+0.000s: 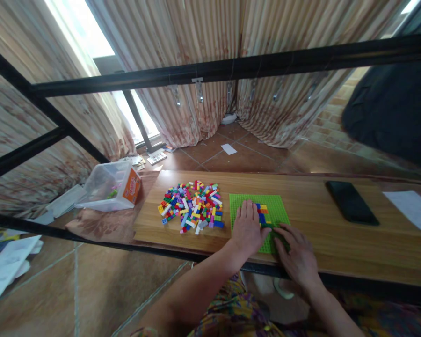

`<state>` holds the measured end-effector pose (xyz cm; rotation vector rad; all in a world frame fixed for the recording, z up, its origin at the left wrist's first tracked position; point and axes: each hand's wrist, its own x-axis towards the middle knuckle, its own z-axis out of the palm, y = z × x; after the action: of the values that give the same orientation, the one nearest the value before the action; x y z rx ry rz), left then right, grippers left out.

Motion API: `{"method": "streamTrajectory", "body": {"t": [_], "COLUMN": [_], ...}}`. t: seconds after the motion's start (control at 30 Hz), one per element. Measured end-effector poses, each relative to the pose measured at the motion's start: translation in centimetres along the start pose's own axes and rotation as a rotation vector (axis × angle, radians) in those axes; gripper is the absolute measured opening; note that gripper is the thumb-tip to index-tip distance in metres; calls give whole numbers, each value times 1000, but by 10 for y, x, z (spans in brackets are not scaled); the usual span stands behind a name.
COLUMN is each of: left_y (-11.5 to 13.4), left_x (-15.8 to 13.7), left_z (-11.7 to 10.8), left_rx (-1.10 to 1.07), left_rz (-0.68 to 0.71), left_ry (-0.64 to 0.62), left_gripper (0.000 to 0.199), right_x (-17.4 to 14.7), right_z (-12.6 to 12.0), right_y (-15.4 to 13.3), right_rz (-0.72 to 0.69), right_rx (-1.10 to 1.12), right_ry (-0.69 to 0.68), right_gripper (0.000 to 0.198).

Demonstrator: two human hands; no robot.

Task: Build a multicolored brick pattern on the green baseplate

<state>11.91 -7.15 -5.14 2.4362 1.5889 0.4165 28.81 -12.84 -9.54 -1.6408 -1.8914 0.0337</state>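
Observation:
A bright green studded baseplate [236, 200] lies on the wooden board. My left hand [246, 228] rests flat over its left half, fingers stretched out and thumb spread toward the bricks. Built up beside those fingers are toy bricks [262, 213] in blue, orange and yellow, partly covered by the hand. A dark green brick [267, 225] sits by my left thumb. At the plate's lower right, my right hand [298, 252] is curved with thumb and index finger apart, their tips close to the bricks. Whether a small piece lies under its fingers is hidden.
To the left, a pile of loose, mixed-colour bricks [192, 206] spreads over the board [312, 196]. Beyond it stands a clear plastic box [103, 187] with an orange label. A black phone [351, 202] and white paper [412, 210] lie at right. A black metal rail [217, 71] crosses ahead.

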Motion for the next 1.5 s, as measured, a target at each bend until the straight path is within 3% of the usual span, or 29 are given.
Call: {"method": "streamTrajectory", "body": {"t": [0.3,0.37,0.53,0.67,0.8,0.97,1.5], "left_y": [-7,-10,-13,-17,-22,-27,-29], "left_x": [-4,-5,-5,-5,-4,-3,-3], "left_z": [6,9,13,16,22,27,26], "left_rx": [-19,-18,-1,10,7,21,20], "left_rz": [39,52,73,91,129,169,192], "left_ry": [68,101,168,212,284,352,399], "left_gripper": [83,81,78,77,76,76,77], "right_x": [7,17,61,98,121,134,142], "right_z": [-5,-13,-45,-67,-73,-68,-77], "right_y": [-3,10,75,124,153,168,175], "right_rz": [81,149,435,780,940,988,1031], "right_rx": [141,125,-212,-326,-306,-275,-227], "right_ry": [46,119,367,248,100,2,-25], "right_gripper": [27,31,61,89,106,114,95]}}
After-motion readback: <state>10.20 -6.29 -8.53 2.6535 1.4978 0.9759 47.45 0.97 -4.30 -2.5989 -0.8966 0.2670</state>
